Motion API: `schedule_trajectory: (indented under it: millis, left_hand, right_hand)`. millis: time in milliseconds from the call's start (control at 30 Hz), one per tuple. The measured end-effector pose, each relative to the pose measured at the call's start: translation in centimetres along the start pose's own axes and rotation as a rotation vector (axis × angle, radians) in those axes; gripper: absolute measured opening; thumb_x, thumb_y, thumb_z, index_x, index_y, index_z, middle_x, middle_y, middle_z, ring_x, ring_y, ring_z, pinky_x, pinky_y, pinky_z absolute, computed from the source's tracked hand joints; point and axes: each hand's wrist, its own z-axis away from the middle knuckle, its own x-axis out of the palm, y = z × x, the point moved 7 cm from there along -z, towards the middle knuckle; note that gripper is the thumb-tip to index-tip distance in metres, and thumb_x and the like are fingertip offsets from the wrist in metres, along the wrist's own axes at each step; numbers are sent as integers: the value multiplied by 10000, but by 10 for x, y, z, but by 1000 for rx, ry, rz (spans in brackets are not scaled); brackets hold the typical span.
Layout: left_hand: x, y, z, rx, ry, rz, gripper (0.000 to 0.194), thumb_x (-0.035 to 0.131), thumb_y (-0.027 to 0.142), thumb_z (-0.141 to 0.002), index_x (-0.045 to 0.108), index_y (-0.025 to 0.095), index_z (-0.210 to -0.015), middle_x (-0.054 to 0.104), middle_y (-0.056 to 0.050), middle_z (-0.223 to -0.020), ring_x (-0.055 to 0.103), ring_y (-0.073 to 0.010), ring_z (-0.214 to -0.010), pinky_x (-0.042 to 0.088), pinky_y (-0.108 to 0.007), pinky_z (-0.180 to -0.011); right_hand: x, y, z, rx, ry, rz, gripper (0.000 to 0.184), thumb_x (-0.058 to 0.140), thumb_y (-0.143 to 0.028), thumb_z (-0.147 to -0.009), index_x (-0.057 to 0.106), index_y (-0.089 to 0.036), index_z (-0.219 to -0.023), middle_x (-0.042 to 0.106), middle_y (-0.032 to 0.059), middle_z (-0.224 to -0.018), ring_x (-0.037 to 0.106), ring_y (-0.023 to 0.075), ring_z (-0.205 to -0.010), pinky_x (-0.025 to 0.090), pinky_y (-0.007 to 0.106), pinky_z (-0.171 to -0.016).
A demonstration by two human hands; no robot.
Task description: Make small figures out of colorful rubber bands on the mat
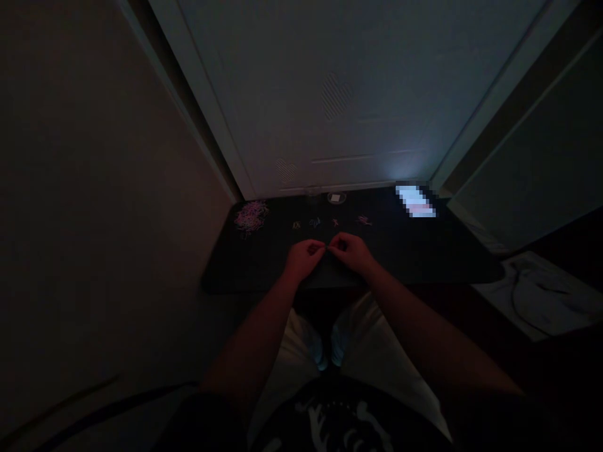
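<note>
My left hand (305, 257) and my right hand (349, 251) meet fingertip to fingertip above the front of a dark table (414, 257). Both are closed in a pinch; whatever sits between the fingers is too small and dim to make out. Just beyond them lie little heaps of thin bands or strands: a yellowish heap (296, 225), a bluish heap (315, 222), a reddish heap (335, 222) and a pinkish heap (363, 220). A larger tangle of pink and purple strands (251, 216) rests at the table's far left.
At the back edge stand a clear container (313, 193) and a round lid-like piece with a white label (336, 198). A lit, blurred-out screen (415, 201) glows at the back right. A white door (292, 94) with heart patterns rises right behind the table; a wall (103, 188) borders the left.
</note>
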Motion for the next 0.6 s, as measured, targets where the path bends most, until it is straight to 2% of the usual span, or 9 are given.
schedule_trajectory:
  millis: [300,600]
  left_hand:
    - [-1,0,0,-2,10,-59,169,608,287,-738,684,179,-843,702,-56,-799,637,-165,-717,502,-286,-676]
    - [0,2,2,-2,-11,-111,168,584,276,-748,669,168,-845,693,-30,-788,625,-126,-698,488,-234,-652]
  right_hand:
    - [0,2,0,-5,4,-7,77,550,-247,-697,580,-180,-717,564,-5,-633,498,122,-589,386,248,-564]
    - [1,6,-1,-18,15,-14,75,529,-233,-711,580,-177,-716,551,-9,-622,493,119,-583,384,241,-559]
